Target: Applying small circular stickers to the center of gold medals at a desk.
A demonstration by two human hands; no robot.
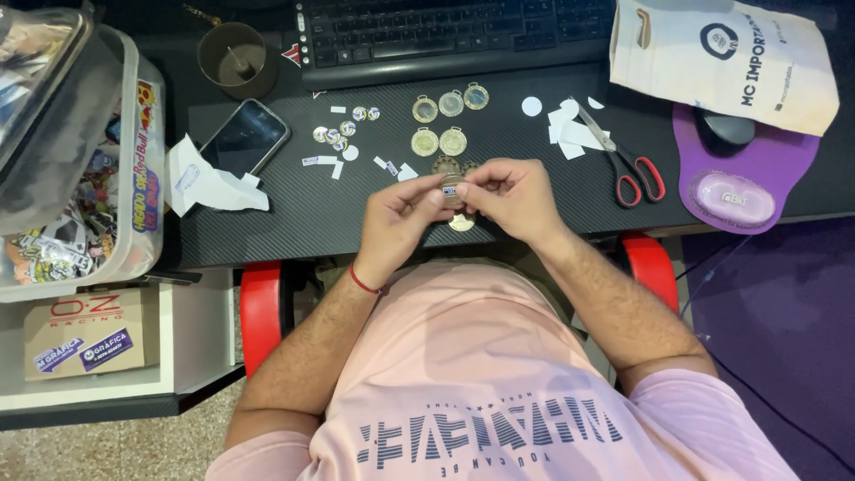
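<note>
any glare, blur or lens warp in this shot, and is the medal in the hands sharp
Head view: warm, even light; a soft sheen on the phone screen, no harsh glare. Wide-lens bending shows at the left, where the plastic box curves. The medal, pinched between left hand and right hand, is small and mostly covered, its detail too soft to read.

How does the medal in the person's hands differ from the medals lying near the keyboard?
The held medal is pinched between the left hand and right hand above the desk edge; the loose medals lie flat on the desk, untouched. The held one is partly hidden by fingers; the loose ones show full faces with coloured centres. All look round and gold-toned.
</note>
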